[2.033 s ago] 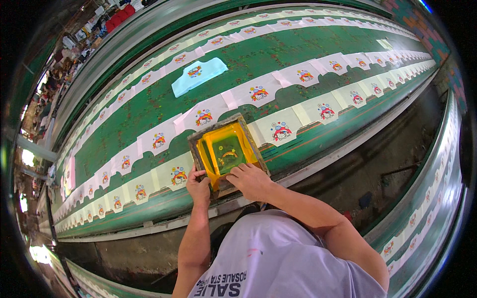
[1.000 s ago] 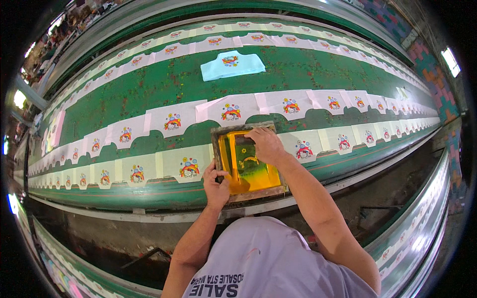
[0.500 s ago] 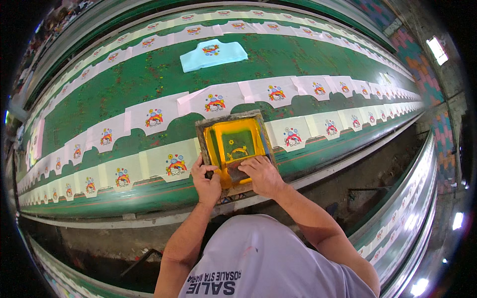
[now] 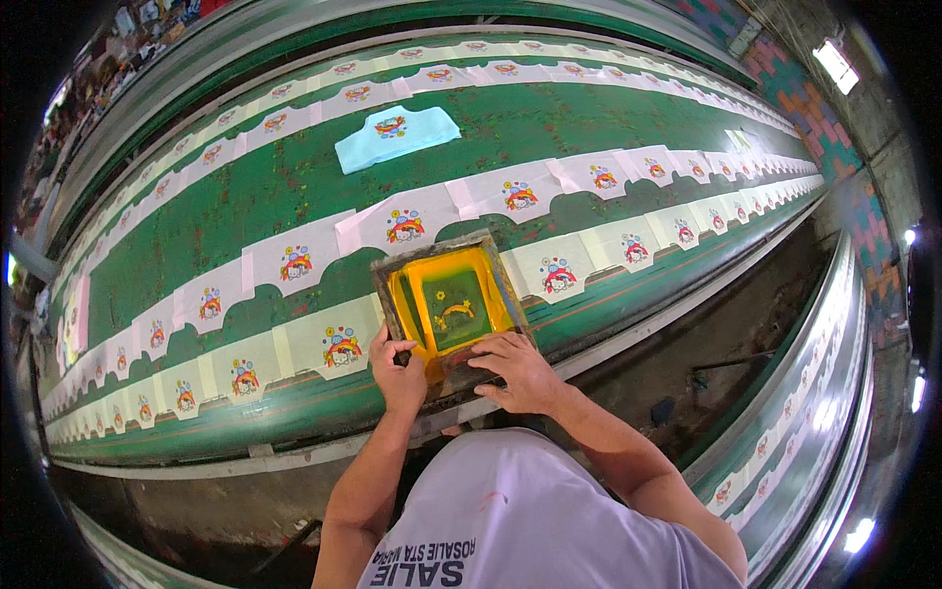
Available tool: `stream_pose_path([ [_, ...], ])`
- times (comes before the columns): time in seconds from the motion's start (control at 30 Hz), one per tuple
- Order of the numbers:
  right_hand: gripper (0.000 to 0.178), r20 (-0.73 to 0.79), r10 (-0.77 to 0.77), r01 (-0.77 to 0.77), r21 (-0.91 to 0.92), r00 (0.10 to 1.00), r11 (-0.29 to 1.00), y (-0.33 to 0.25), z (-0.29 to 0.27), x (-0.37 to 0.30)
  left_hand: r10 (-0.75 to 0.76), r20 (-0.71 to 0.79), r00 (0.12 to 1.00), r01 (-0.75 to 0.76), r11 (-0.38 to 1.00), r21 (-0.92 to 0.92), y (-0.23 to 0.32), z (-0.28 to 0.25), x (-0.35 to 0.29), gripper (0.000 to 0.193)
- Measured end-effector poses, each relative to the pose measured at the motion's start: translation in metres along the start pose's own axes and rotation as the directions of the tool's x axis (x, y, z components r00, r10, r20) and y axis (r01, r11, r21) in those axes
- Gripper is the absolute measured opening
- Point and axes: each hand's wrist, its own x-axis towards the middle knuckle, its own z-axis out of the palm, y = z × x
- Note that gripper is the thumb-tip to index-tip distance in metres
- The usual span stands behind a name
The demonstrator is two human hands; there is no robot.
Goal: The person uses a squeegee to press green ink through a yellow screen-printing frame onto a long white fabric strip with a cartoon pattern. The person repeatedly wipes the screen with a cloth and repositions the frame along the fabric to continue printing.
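A screen-printing frame [image 4: 432,248] with dark wooden sides lies on the near row of printed cloth pieces, directly in front of me. Yellow ink coats its mesh, and a small flower-and-rainbow stencil shows in the green middle. My left hand [image 4: 400,378] is closed around the frame's near left side. At the near end of the mesh, my right hand [image 4: 520,375] grips a dark squeegee [image 4: 453,373], its fingers bent over the top. The cloth under the frame is hidden.
The long green printing table [image 4: 275,182] carries several rows of pale cloth pieces [image 4: 368,228] with colourful prints. A light-blue garment piece [image 4: 397,137] lies beyond the frame. Another table with printed pieces [image 4: 785,432] stands at the right, across a dark aisle.
My right hand has drawn the squeegee toward me, from the stencil's near edge to the frame's near end. My left hand keeps its hold on the frame. The view has shifted slightly.
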Motion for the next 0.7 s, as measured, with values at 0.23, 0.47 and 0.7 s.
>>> stream_pose_path([
  [0.23,0.045,-0.292,0.286,-0.259,0.13,0.913,0.957,0.035,-0.007,-0.037,0.036,-0.009,0.999,-0.036,0.999,0.031,0.023,0.0,0.005,0.024],
  [0.47,0.043,-0.305,0.396,-0.294,0.33,0.866,0.897,0.084,-0.033,-0.077,0.102,-0.008,0.995,-0.102,0.994,0.034,0.059,0.052,-0.003,0.023],
  [0.7,0.045,-0.333,0.36,-0.267,0.294,0.871,0.918,0.154,-0.095,-0.116,0.139,-0.015,0.99,-0.138,0.99,0.036,0.076,0.154,-0.018,0.026],
])
